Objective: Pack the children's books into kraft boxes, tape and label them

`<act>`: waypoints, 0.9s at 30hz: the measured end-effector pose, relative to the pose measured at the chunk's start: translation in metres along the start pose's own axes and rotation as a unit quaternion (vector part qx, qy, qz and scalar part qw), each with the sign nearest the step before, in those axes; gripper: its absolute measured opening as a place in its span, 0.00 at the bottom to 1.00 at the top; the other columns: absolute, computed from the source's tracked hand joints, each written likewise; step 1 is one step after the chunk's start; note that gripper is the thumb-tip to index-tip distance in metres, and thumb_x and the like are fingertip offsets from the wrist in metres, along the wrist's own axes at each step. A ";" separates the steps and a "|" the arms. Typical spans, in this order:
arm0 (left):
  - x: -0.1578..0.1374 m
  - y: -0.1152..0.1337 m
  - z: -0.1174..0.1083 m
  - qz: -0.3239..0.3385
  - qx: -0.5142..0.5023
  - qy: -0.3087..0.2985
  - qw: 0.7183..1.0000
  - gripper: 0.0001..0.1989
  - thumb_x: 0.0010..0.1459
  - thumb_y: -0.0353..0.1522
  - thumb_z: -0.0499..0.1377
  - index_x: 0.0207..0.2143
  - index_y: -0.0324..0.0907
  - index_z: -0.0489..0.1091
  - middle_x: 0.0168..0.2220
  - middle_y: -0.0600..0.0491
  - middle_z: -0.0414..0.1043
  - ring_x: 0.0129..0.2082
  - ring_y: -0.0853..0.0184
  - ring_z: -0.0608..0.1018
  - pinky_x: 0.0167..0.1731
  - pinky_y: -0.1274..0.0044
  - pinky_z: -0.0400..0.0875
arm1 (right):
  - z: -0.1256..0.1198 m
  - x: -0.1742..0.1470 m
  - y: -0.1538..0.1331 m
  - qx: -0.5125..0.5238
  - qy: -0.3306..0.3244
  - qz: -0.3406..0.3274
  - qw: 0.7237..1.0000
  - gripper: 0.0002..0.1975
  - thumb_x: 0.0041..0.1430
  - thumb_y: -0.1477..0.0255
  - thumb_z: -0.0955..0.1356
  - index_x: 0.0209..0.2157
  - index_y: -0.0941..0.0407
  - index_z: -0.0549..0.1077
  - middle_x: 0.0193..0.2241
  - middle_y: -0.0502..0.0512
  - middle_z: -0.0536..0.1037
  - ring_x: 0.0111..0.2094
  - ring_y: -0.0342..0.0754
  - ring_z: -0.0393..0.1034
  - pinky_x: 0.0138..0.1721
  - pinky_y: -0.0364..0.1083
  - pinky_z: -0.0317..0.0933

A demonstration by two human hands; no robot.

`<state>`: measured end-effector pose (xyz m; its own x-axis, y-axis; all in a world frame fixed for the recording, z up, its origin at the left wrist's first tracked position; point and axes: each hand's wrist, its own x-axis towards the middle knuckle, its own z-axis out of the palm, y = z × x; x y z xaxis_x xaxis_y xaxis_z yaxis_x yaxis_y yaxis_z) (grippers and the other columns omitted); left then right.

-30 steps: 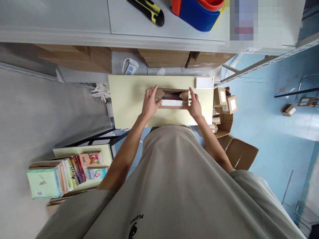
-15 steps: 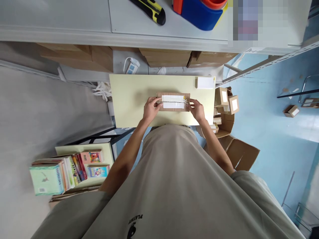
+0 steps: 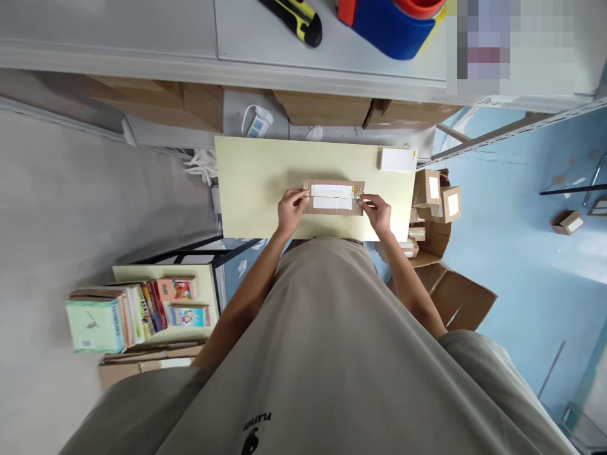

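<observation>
On the cream table board [image 3: 256,164] lies a brown corrugated cardboard piece [image 3: 332,212] with a white box [image 3: 332,191] on top. A thin dark line runs lengthwise across the white box, and shiny clear plastic film [image 3: 359,191] shows at its right end. My left hand [image 3: 291,210] pinches the film at the left end with thumb and finger. At the right end my right hand [image 3: 377,213] pinches it likewise. Whether the fingers also touch the cardboard I cannot tell. A second white box [image 3: 397,159] lies at the board's far right corner.
A grey shelf [image 3: 142,38] crosses above the board, bearing a yellow-black utility knife [image 3: 303,22] and a blue-red tape dispenser [image 3: 391,28]. Cardboard boxes [image 3: 327,110] stand beneath it. Small cartons [image 3: 450,202] are at right, books [image 3: 133,316] at lower left.
The whole view has shifted slightly. Both hands stay at the two ends of the white box, with the same pinching grip.
</observation>
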<state>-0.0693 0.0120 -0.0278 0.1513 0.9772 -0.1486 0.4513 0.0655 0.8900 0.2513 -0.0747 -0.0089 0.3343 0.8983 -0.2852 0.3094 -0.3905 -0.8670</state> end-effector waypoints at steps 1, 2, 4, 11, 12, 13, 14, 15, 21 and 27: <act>0.000 -0.001 0.001 0.001 -0.009 0.004 1.000 0.19 0.74 0.48 0.67 0.53 0.45 0.88 0.55 0.42 0.85 0.52 0.57 0.88 0.52 0.67 0.87 | 0.000 0.001 0.000 0.004 -0.001 0.005 1.000 0.27 0.69 0.41 0.76 0.46 0.51 0.88 0.55 0.61 0.90 0.47 0.57 0.88 0.56 0.59 0.87; 0.000 -0.001 0.001 0.002 -0.017 0.007 1.000 0.18 0.74 0.47 0.68 0.52 0.44 0.88 0.55 0.42 0.85 0.52 0.57 0.88 0.52 0.67 0.87 | 0.000 0.002 0.001 0.008 -0.003 0.008 1.000 0.26 0.68 0.42 0.76 0.46 0.51 0.88 0.55 0.61 0.90 0.48 0.57 0.88 0.56 0.59 0.86; 0.002 -0.001 0.001 -0.004 -0.022 0.009 1.000 0.17 0.73 0.47 0.68 0.51 0.44 0.88 0.54 0.42 0.85 0.52 0.58 0.88 0.52 0.68 0.87 | 0.000 0.003 0.001 0.012 -0.005 0.009 1.000 0.26 0.68 0.43 0.76 0.47 0.51 0.88 0.55 0.61 0.90 0.48 0.57 0.88 0.56 0.59 0.86; 0.008 0.014 -0.013 -0.018 -0.005 -0.032 0.999 0.09 0.67 0.37 0.72 0.46 0.44 0.87 0.53 0.45 0.83 0.46 0.61 0.87 0.52 0.67 0.88 | -0.014 -0.001 -0.009 -0.028 -0.054 -0.045 0.997 0.25 0.73 0.46 0.73 0.48 0.53 0.89 0.56 0.65 0.88 0.46 0.58 0.88 0.54 0.61 0.86; 0.011 0.019 -0.017 -0.007 0.006 -0.034 0.999 0.08 0.67 0.37 0.73 0.46 0.44 0.87 0.54 0.44 0.83 0.49 0.59 0.87 0.53 0.66 0.88 | -0.019 -0.002 -0.014 -0.051 -0.060 -0.064 0.995 0.25 0.74 0.46 0.72 0.47 0.53 0.89 0.56 0.65 0.88 0.47 0.58 0.88 0.55 0.61 0.86; 0.014 0.025 -0.020 0.008 0.020 -0.031 0.999 0.07 0.68 0.37 0.73 0.45 0.45 0.87 0.54 0.44 0.82 0.52 0.57 0.87 0.55 0.65 0.87 | -0.025 -0.002 -0.022 -0.076 -0.057 -0.083 0.992 0.24 0.76 0.47 0.71 0.47 0.53 0.89 0.55 0.65 0.88 0.47 0.58 0.88 0.55 0.60 0.86; 0.019 0.033 -0.023 0.029 0.034 -0.023 0.999 0.07 0.69 0.39 0.72 0.44 0.46 0.87 0.55 0.44 0.82 0.56 0.56 0.86 0.57 0.64 0.87 | -0.031 -0.001 -0.031 -0.102 -0.047 -0.104 0.988 0.24 0.77 0.47 0.71 0.46 0.52 0.89 0.54 0.65 0.88 0.47 0.59 0.88 0.55 0.60 0.86; 0.025 0.043 -0.026 0.053 0.043 -0.011 0.998 0.08 0.71 0.40 0.71 0.44 0.46 0.87 0.56 0.43 0.83 0.59 0.54 0.85 0.59 0.63 0.86 | -0.038 0.002 -0.043 -0.125 -0.028 -0.127 0.984 0.24 0.79 0.48 0.70 0.45 0.52 0.89 0.53 0.65 0.88 0.48 0.59 0.87 0.55 0.60 0.85; 0.088 0.143 -0.032 0.225 0.007 0.050 0.973 0.19 0.80 0.48 0.63 0.50 0.46 0.87 0.53 0.43 0.87 0.56 0.57 0.88 0.59 0.66 0.84 | -0.081 0.059 -0.157 -0.199 0.078 -0.301 0.929 0.24 0.83 0.48 0.66 0.59 0.50 0.84 0.58 0.67 0.85 0.63 0.67 0.82 0.64 0.67 0.79; 0.150 0.239 -0.019 0.315 -0.048 0.078 0.945 0.23 0.84 0.52 0.59 0.59 0.46 0.84 0.49 0.47 0.88 0.53 0.57 0.90 0.58 0.64 0.85 | -0.087 0.155 -0.268 -0.316 0.097 -0.363 0.871 0.32 0.84 0.46 0.64 0.72 0.55 0.71 0.71 0.74 0.76 0.72 0.74 0.71 0.74 0.79 0.64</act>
<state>0.0440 0.1778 0.1708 0.2279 0.8460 0.4821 0.2327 -0.5281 0.8167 0.2976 0.1518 0.2147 -0.0277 0.9276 0.3725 0.9101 0.1775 -0.3744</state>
